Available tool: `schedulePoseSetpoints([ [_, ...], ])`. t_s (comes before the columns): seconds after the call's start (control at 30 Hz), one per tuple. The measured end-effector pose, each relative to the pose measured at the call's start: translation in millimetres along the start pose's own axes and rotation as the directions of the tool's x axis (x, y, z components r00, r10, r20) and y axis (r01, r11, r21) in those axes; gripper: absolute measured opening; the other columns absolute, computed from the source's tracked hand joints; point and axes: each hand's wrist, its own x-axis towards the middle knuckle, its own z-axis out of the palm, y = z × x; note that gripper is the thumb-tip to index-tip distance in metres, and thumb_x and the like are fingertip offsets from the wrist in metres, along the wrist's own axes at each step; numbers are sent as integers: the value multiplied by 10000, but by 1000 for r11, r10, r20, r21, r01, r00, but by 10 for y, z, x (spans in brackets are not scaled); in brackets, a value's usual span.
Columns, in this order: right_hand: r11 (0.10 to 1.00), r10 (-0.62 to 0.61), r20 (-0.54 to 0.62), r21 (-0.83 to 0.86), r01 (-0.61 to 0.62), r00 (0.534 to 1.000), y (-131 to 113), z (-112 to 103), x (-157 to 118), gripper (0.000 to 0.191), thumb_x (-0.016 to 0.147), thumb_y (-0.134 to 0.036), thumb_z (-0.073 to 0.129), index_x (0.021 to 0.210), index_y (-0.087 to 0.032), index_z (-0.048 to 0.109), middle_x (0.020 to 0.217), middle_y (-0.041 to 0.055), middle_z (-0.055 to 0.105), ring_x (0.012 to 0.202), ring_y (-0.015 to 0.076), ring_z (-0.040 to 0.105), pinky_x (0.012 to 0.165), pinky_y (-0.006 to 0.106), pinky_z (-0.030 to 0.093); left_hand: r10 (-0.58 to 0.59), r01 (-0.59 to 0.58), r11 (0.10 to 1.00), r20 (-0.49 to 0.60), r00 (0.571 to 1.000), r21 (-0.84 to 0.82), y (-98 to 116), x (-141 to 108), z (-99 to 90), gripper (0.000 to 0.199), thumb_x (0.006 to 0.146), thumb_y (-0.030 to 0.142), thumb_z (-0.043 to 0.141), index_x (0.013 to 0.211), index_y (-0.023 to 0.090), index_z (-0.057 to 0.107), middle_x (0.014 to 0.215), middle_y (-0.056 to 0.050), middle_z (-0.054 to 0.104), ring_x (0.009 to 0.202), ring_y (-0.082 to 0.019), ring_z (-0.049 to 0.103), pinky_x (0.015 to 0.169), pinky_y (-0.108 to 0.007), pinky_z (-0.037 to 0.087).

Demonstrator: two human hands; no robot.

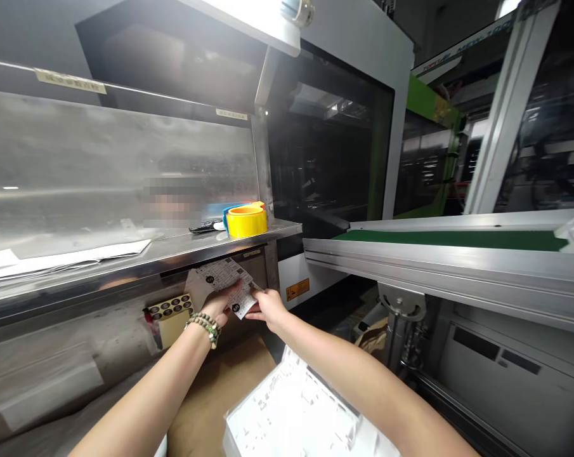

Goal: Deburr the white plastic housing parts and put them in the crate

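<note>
Grip nearly closed, the left hand (222,301) and right hand (268,308) hold the printed sheets (227,277). From these, the yellow roll (247,222) sits at one o'clock, the white object (287,416) at five.

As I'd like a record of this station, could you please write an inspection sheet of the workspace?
Surface: metal shelf, with white papers lying on its left part.
Job's things: printed sheets, held below the shelf.
Clutter: yellow tape roll near the shelf's right end, blue and black items close by.
Hands: left hand under a beaded bracelet, right hand at the sheets' right edge; both hold them.
Cables: none clear; the machinery at right is too dark to tell.
Surroundings: green conveyor belt at right, white parts below the hands.
</note>
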Motion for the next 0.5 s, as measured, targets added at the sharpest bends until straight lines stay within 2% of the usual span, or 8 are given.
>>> schedulePoseSetpoints([
  [0.23,999,51,2,3,-51,999,-10,-1,-11,274,996,-382,613,1126,-141,637,1008,45,685,797,147,677,692,309,600,-25,29,996,46,999,-80,-85,-34,31,251,952,290,668,1167,164,636,1154,-80,669,929,-202,675,779,-376,609],
  [0.5,999,-39,-24,25,39,999,-29,-40,4,259,988,-355,630,1141,-146,631,1005,39,680,775,138,670,664,290,595,-48,50,997,37,998,-53,-48,56,51,288,946,302,676,1193,164,627,1169,-85,665,951,-215,675,797,-397,608],
])
